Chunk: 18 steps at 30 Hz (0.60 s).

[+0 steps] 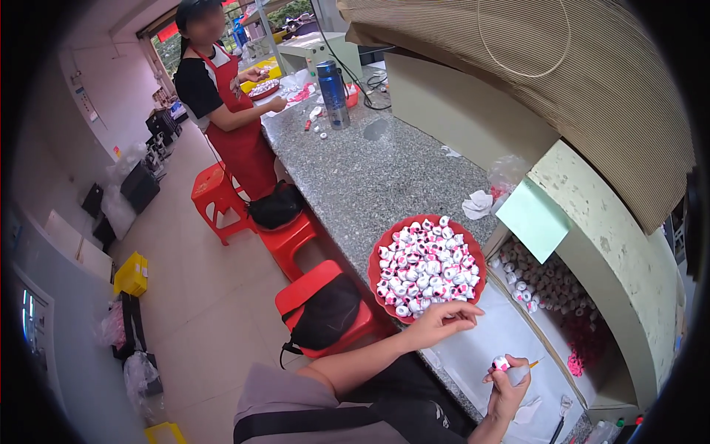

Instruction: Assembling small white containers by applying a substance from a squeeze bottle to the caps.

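White piece [501, 363], pinched, in right hand [510, 386]

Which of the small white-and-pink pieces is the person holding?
The white-and-pink piece in the person's right hand: it is gripped in the fingers, while its many lookalikes beside the left hand lie heaped in the red bowl.

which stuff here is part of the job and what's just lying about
Seemingly part of the job:
small white-and-pink piece in the right hand
red bowl
white-and-pink pieces filling it

Apparently just lying about:
blue bottle
black bag on a red stool
yellow crate on the floor
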Motion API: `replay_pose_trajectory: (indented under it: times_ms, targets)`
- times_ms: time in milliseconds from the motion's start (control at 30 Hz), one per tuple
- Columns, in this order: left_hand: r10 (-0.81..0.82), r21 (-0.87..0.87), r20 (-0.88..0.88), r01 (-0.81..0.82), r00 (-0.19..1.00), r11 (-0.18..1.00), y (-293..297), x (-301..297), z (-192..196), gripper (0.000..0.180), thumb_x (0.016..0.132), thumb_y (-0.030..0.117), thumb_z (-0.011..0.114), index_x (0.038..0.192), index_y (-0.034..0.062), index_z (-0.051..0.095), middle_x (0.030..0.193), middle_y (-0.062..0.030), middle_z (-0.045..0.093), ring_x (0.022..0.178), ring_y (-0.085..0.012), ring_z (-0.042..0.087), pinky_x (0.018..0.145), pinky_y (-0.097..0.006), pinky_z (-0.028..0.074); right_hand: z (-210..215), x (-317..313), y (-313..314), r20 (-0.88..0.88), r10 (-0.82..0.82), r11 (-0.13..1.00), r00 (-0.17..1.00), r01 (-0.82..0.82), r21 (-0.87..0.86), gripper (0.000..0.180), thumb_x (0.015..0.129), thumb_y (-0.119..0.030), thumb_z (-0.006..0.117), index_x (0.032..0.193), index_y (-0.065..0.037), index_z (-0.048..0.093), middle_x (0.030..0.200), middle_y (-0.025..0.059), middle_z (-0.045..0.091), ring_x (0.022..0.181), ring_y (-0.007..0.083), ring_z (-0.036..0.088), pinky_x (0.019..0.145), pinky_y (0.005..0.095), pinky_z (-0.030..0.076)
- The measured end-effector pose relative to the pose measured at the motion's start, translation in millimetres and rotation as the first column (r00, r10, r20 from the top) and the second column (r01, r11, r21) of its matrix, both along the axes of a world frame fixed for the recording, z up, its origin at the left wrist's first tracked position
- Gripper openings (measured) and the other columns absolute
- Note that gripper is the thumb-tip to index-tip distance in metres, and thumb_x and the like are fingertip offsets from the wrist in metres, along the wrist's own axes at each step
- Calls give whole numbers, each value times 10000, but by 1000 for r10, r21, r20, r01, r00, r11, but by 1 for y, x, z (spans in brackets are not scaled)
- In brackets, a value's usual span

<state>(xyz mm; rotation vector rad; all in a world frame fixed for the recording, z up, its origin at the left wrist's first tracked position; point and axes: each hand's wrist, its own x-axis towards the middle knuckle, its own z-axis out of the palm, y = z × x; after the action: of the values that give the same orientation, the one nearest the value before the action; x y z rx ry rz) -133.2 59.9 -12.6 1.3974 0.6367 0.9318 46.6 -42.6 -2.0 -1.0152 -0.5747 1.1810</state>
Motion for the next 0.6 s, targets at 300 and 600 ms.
replay_pose_trajectory:
  times_ms: [300,600]
  targets:
    - [-248,55,33,246,968,968,-36,25,10,324,789,103,563,1099,23,511,1050,-73,541,973,-145,499,846,-279,385,-17,-2,-6,27,94,995,995,-95,36,262,672,38,573,901,-4,453,722,107,520,554,158,528,472,250,460]
    - [-233,-102,240,263,942,959,-47,27,9,281,814,108,532,1073,-1,519,1044,-72,545,957,-117,490,842,-265,374,18,-13,-7,172,130,991,977,-123,-51,257,697,-20,615,920,32,499,824,101,531,694,146,506,611,234,423]
